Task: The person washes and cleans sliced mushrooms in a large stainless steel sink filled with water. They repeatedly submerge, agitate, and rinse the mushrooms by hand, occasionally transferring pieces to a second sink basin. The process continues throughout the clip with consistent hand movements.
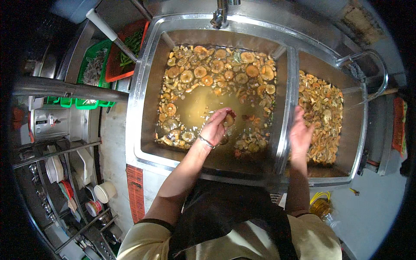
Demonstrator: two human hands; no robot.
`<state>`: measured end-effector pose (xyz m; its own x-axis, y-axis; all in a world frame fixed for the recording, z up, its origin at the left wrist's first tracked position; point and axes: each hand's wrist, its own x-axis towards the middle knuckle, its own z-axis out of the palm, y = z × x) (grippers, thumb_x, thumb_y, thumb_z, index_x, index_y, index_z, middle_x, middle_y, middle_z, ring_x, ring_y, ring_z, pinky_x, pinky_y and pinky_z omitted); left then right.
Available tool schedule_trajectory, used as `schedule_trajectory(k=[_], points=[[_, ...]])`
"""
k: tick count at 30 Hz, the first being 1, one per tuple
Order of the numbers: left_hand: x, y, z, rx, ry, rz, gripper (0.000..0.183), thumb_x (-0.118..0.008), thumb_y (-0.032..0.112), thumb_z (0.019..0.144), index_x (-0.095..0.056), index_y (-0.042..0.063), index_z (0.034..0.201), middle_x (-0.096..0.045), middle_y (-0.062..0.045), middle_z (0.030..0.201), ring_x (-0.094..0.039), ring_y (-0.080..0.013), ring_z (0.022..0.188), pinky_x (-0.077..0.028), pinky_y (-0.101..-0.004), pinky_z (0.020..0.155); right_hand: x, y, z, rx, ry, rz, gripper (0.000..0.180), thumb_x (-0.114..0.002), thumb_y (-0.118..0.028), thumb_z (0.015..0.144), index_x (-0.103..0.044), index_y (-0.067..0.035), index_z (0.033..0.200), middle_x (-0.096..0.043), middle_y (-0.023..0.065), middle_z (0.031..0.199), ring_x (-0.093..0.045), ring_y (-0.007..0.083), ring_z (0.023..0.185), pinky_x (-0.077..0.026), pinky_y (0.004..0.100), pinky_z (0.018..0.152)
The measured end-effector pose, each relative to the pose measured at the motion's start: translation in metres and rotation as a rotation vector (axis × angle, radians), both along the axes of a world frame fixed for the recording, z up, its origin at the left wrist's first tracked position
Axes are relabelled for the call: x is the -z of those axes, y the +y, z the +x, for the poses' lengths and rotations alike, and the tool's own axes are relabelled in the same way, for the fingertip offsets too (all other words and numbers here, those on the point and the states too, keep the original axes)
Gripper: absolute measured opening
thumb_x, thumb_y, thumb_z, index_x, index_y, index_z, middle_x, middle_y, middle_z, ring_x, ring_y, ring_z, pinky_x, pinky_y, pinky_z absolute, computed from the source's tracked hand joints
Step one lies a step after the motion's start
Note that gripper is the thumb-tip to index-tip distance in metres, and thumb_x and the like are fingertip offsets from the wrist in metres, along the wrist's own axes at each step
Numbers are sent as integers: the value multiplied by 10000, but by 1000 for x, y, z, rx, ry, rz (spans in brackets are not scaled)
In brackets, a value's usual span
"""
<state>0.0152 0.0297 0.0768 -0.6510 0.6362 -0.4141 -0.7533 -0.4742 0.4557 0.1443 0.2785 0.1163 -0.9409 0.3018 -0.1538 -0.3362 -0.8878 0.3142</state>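
Observation:
Many brown and orange mushrooms (218,66) float in cloudy water in the large left basin (152,97) of a steel double sink. My left hand (213,127), with a bracelet at the wrist, is just above that water and grips a brown mushroom (229,121) between thumb and fingers. Over the near part of the right basin, beside the steel divider (289,97), is my right hand (300,135), blurred, fingers apart, with nothing visible in it. Below it, smaller mushroom pieces (320,120) fill the right basin (352,130).
A faucet (220,18) rises behind the left basin, and a curved metal spout (385,70) arches over the right one. To the left are a red basket (117,73) of green vegetables, a green basket (81,60), a white-handled tool (102,24) and a rack (58,159) holding containers.

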Motion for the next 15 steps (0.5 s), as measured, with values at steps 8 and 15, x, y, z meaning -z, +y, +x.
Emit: schedule_trajectory(k=[8,15], points=[[-8,5,13,8,341,-149,476,-417,-49,774,-261,62,1210,-299,-101,1230,-321,-170,1105,-281,-260,904,43,-128,-67,-432,-544,1810,288,-503,-66,743,-448,-39,1024,-502,79,952,-500,124,795,-414,231,665],[0,-10,14,-163,60,-215,358,-387,29,816,-310,6,1165,-405,-82,1117,-435,-142,978,-350,-236,848,41,-133,-86,-416,-423,1743,164,-499,-17,738,-475,-24,900,-518,39,807,-491,84,688,-406,212,588]])
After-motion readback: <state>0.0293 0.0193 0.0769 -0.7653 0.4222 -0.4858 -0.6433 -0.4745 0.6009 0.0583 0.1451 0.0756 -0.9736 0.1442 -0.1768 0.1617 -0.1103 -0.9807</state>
